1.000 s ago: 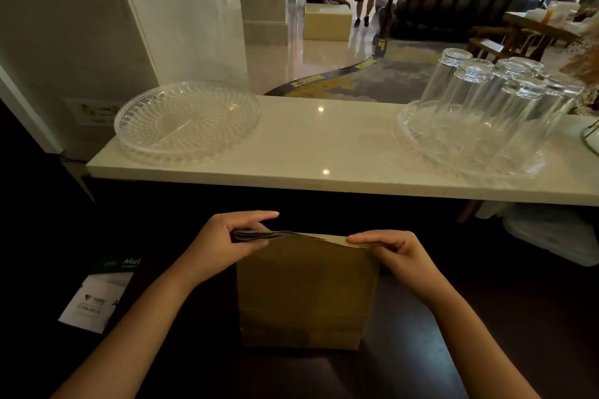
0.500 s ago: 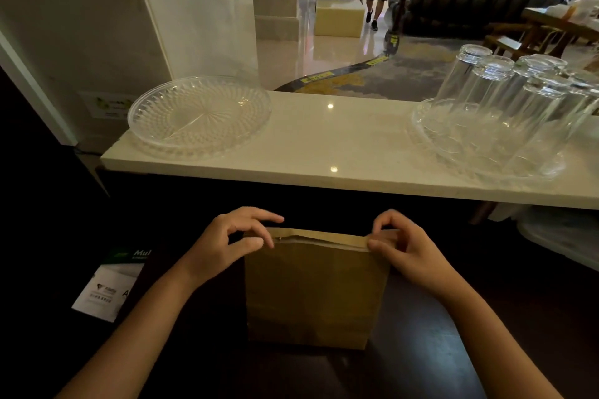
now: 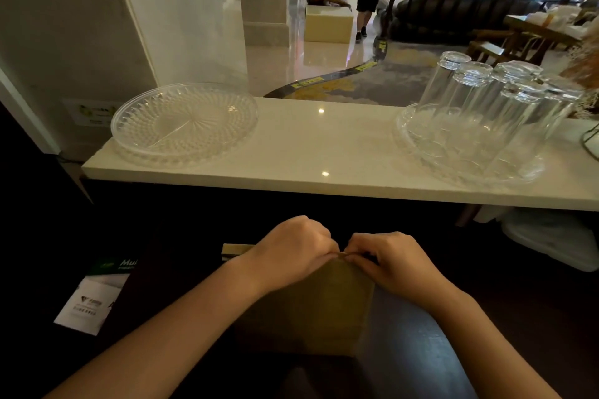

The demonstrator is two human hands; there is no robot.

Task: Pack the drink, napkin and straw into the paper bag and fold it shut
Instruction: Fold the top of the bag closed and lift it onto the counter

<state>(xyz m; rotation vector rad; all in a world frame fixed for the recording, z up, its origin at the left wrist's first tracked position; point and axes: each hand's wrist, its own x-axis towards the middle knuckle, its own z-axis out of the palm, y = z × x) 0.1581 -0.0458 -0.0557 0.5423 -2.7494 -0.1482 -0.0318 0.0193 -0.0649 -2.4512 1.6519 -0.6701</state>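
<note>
A brown paper bag (image 3: 327, 308) stands upright on the dark counter in front of me. Its top edge is folded flat. My left hand (image 3: 291, 249) and my right hand (image 3: 385, 261) meet at the middle of that top edge, fingers pinched on the fold. The left end of the folded strip sticks out past my left wrist. The drink, napkin and straw are out of sight; what is inside the bag is hidden.
A white stone ledge (image 3: 324, 152) runs behind the bag. On it sit an empty cut-glass tray (image 3: 184, 121) at left and a tray of several upturned glasses (image 3: 479, 120) at right. A printed leaflet (image 3: 94, 298) lies on the dark counter at left. A person walks far off.
Both hands slid from the outer corners of the bag's top to its middle and now pinch the fold together. The top edge sits lower and flatter.
</note>
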